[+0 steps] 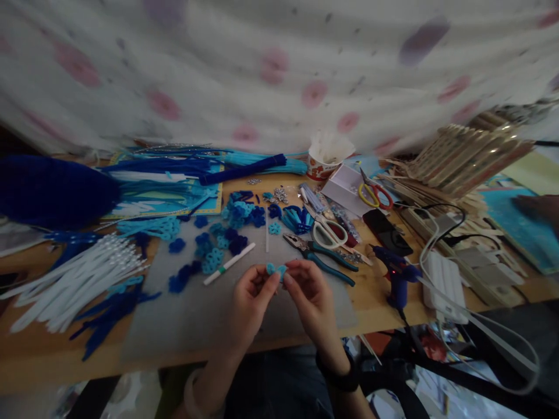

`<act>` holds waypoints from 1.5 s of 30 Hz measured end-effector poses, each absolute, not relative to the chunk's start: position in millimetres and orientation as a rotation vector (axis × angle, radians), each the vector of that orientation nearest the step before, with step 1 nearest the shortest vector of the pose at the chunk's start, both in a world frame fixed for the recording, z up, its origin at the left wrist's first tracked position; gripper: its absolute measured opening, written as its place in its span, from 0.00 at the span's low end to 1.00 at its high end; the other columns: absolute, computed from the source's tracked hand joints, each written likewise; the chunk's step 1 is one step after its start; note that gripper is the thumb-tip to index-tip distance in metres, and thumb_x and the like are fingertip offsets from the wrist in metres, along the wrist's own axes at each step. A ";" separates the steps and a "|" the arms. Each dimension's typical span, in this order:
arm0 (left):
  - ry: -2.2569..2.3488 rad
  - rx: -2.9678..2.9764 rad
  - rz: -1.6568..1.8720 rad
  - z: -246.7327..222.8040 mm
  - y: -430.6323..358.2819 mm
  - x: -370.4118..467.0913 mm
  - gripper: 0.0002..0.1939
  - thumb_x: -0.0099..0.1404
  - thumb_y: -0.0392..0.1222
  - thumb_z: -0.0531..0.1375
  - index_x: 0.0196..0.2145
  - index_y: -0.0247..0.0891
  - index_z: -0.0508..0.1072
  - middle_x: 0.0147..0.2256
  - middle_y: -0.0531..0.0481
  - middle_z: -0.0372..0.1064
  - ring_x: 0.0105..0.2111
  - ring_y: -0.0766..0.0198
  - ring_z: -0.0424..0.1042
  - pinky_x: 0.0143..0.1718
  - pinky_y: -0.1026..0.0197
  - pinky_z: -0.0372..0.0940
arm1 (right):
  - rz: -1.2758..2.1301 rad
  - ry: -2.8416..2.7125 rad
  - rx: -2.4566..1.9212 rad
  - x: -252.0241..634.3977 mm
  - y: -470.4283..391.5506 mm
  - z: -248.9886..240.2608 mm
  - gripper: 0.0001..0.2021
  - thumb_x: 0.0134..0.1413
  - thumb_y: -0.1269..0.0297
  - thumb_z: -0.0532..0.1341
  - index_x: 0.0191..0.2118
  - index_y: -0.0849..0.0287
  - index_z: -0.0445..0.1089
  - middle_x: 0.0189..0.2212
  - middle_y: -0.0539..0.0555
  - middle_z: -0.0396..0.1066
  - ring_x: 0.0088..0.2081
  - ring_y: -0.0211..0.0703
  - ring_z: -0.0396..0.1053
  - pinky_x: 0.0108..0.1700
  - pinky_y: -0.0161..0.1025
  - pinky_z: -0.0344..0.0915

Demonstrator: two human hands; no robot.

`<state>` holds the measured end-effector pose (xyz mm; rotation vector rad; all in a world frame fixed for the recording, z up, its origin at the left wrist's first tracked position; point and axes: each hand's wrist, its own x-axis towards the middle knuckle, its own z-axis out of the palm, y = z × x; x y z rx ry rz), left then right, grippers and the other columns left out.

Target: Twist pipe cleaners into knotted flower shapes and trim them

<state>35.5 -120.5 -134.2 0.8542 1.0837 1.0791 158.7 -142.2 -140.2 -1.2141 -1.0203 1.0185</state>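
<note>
Between my two hands, over the front of the grey mat (174, 331), is a small light-blue pipe-cleaner flower (276, 269). My left hand (257, 291) pinches it from the left with thumb and fingertips. From the other side my right hand (310, 291) grips it the same way, its fingers curled. Just beyond lie a white stick with a green band (229, 265), pliers with teal handles (321, 256) and several blue pipe-cleaner flowers (212, 260). Scissors with white handles (329, 233) rest behind the pliers.
White pipe-cleaner stems (82, 279) and dark-blue pieces (113, 317) lie left. A glue gun (395, 273) with a red light stands right, near a white power adapter (443, 285) and cables. Behind are a paper cup (323, 169) and red-yellow scissors (375, 195). Another person's hand (539, 209) appears far right.
</note>
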 end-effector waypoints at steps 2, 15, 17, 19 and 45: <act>1.085 0.849 1.088 -137.1 -121.2 34.6 0.16 0.56 0.51 0.70 0.30 0.36 0.75 0.22 0.57 0.64 0.21 0.70 0.60 0.22 0.67 0.54 | 0.993 -0.996 -1.231 157.4 -142.8 -139.9 0.10 0.57 0.59 0.68 0.41 0.54 0.70 0.31 0.50 0.73 0.33 0.42 0.73 0.37 0.38 0.71; 1.089 0.703 1.111 -137.2 -116.2 36.1 0.19 0.51 0.54 0.72 0.26 0.36 0.73 0.20 0.57 0.66 0.17 0.74 0.55 0.19 0.67 0.49 | 1.039 -1.165 -1.265 159.7 -140.4 -143.1 0.10 0.61 0.54 0.64 0.37 0.55 0.72 0.31 0.52 0.75 0.33 0.43 0.73 0.37 0.40 0.70; 1.095 0.726 1.112 -137.4 -118.9 38.2 0.18 0.52 0.54 0.71 0.27 0.36 0.74 0.20 0.57 0.67 0.18 0.72 0.57 0.19 0.67 0.51 | 1.017 -1.162 -1.262 156.0 -142.2 -144.0 0.09 0.62 0.56 0.64 0.34 0.56 0.70 0.29 0.51 0.74 0.32 0.42 0.72 0.36 0.39 0.68; 1.121 0.788 1.136 -136.4 -123.1 40.6 0.16 0.54 0.52 0.70 0.27 0.36 0.73 0.20 0.56 0.68 0.19 0.71 0.61 0.21 0.66 0.55 | 0.953 -1.123 -1.282 151.9 -144.2 -144.0 0.11 0.62 0.57 0.63 0.31 0.56 0.69 0.26 0.50 0.71 0.30 0.41 0.69 0.34 0.38 0.65; 1.066 1.109 0.858 -136.3 -114.4 30.3 0.11 0.63 0.46 0.64 0.26 0.38 0.73 0.22 0.52 0.72 0.22 0.66 0.69 0.24 0.64 0.62 | 0.518 -1.460 -1.486 172.7 -144.5 -133.0 0.10 0.63 0.66 0.60 0.29 0.55 0.72 0.23 0.51 0.73 0.26 0.42 0.71 0.29 0.37 0.64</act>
